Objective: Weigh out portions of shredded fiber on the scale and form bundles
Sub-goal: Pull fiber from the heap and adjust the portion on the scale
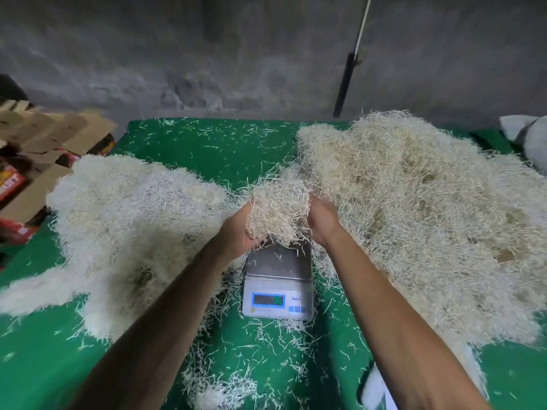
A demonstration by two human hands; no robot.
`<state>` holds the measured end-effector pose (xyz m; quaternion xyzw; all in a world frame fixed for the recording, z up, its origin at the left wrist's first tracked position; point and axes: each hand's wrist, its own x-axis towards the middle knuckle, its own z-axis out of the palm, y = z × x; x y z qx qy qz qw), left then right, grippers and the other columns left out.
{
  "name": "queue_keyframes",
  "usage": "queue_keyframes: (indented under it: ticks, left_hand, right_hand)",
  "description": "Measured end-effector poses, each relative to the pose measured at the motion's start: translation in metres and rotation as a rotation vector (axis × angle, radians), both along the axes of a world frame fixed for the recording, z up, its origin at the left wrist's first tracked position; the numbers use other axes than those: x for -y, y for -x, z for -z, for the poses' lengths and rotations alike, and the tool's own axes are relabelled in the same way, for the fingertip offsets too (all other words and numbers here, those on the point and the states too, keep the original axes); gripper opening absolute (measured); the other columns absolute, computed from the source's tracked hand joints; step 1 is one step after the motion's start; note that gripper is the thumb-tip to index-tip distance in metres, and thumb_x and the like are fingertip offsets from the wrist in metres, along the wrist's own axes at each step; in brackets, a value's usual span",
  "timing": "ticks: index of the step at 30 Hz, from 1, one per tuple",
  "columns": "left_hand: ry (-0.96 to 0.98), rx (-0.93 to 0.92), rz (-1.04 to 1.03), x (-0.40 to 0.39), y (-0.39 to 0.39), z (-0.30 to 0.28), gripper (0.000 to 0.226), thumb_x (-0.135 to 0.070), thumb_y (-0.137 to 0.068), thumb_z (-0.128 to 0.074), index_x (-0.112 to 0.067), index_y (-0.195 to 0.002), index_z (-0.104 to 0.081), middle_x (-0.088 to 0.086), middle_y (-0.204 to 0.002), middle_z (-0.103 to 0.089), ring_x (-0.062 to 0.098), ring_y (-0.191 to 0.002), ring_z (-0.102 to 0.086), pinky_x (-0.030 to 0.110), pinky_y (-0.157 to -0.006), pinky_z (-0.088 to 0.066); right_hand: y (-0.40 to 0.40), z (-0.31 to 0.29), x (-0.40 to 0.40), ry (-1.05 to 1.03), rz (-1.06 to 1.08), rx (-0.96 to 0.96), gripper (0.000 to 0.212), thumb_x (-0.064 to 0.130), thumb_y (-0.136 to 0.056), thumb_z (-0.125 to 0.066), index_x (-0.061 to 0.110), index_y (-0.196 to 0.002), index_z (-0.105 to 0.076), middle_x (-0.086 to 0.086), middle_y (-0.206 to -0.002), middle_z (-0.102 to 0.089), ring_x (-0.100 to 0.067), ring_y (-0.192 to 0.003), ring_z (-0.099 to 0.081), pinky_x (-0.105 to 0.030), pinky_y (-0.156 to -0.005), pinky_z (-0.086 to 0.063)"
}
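The left hand (236, 229) and right hand (321, 221) cup a clump of shredded fiber (278, 211) between them, fingers curled around it, just above the scale (278, 279) pan. The scale sits mid-cloth on the green cloth (207, 143), between the left pile (127, 220) and the larger right pile (429, 217) by the right edge.
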<state>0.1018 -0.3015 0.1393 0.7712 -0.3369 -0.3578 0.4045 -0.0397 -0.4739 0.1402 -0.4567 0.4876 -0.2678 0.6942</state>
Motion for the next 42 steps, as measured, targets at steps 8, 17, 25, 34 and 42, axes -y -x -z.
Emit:
queue_keyframes:
  ticks: [8,17,25,34,42]
  left_hand:
    - [-0.085,-0.055,-0.221,-0.037,0.027,0.066,0.056,-0.064,-0.104,-0.028,-0.019,-0.101,-0.061,0.001,-0.077,-0.051,0.017,-0.073,-0.054,0.04,-0.075,-0.055]
    - [0.067,-0.509,-0.576,-0.139,0.098,0.162,0.044,-0.039,-0.108,-0.041,-0.01,-0.142,-0.048,0.013,-0.143,-0.054,0.029,-0.114,-0.065,0.043,-0.089,-0.059]
    - [0.13,-0.631,-0.705,-0.197,0.13,0.185,0.027,-0.019,-0.108,-0.045,-0.003,-0.121,-0.062,0.019,-0.117,-0.07,0.029,-0.094,-0.075,0.028,-0.075,-0.062]
    - [0.12,-0.642,-0.662,-0.203,0.132,0.19,0.03,-0.018,-0.106,-0.048,0.002,-0.125,-0.06,0.019,-0.115,-0.071,0.027,-0.099,-0.074,0.028,-0.084,-0.061]
    - [0.089,-0.617,-0.65,-0.2,0.131,0.191,0.02,-0.015,-0.105,-0.05,-0.007,-0.119,-0.062,0.016,-0.117,-0.071,0.026,-0.1,-0.074,0.035,-0.094,-0.058]
  right_hand:
    - [0.081,0.093,-0.041,0.524,-0.098,-0.608,0.045,0.039,-0.109,-0.043,0.004,-0.137,-0.049,-0.011,-0.116,-0.069,-0.025,-0.089,-0.072,-0.035,-0.07,-0.061]
    - [0.152,0.207,-0.196,0.687,-0.384,-0.832,0.055,0.026,-0.107,-0.042,0.017,-0.16,-0.03,0.001,-0.168,-0.019,-0.018,-0.157,-0.015,-0.035,-0.127,-0.008]
    - [0.16,0.217,-0.263,0.769,-0.382,-0.946,0.056,0.029,-0.106,-0.038,0.018,-0.161,-0.029,-0.002,-0.171,-0.012,-0.016,-0.159,-0.001,-0.038,-0.129,0.001]
    - [0.159,0.212,-0.267,0.736,-0.382,-0.94,0.058,0.03,-0.105,-0.042,0.017,-0.16,-0.03,-0.003,-0.172,-0.01,-0.017,-0.158,0.0,-0.037,-0.129,0.003]
    - [0.16,0.206,-0.27,0.783,-0.446,-1.029,0.054,0.036,-0.104,-0.043,0.017,-0.155,-0.04,-0.008,-0.167,-0.023,-0.022,-0.156,-0.017,-0.036,-0.128,-0.003]
